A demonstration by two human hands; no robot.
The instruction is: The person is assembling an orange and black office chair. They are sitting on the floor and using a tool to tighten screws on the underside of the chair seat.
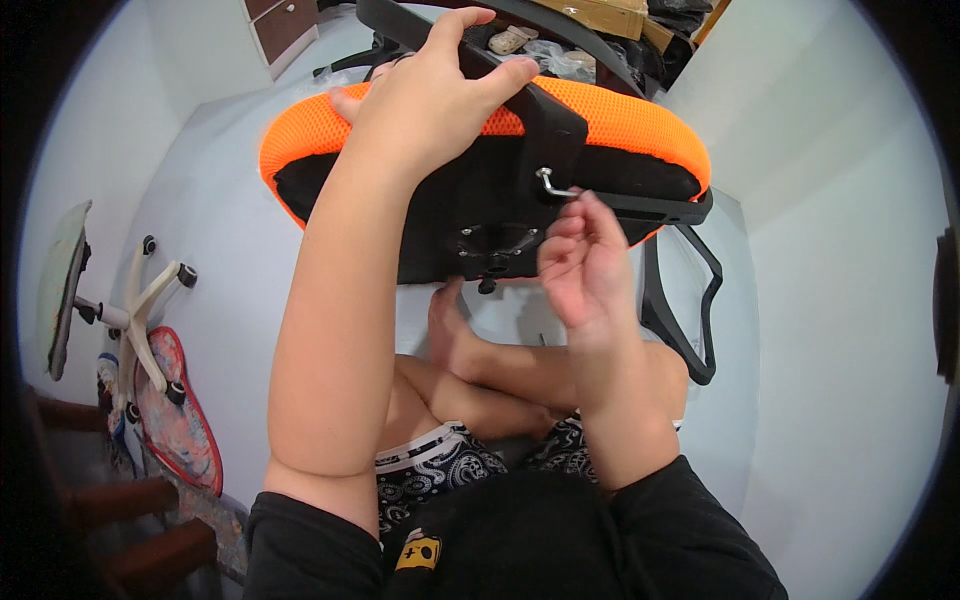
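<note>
An upturned chair seat (640,120) with orange mesh sides and a black underside stands on edge before me. A black armrest bracket (556,135) lies against that underside. My left hand (425,115) grips the armrest at the top, thumb and index finger spread along it, other fingers reaching over the orange mesh. Its grip is partly hidden by the hand itself. My right hand (590,255), slightly blurred, pinches the long end of a bent hex key (559,190). The key's other end sits at a bolt in the bracket. Below, several screws surround a metal plate (497,243).
Another black armrest frame (708,300) extends at the right of the seat. My crossed legs (510,375) are close below it. To the left lie a tipped stool with a white wheeled base (140,320) and a red-edged mat (180,415). Cardboard (605,15) lies behind.
</note>
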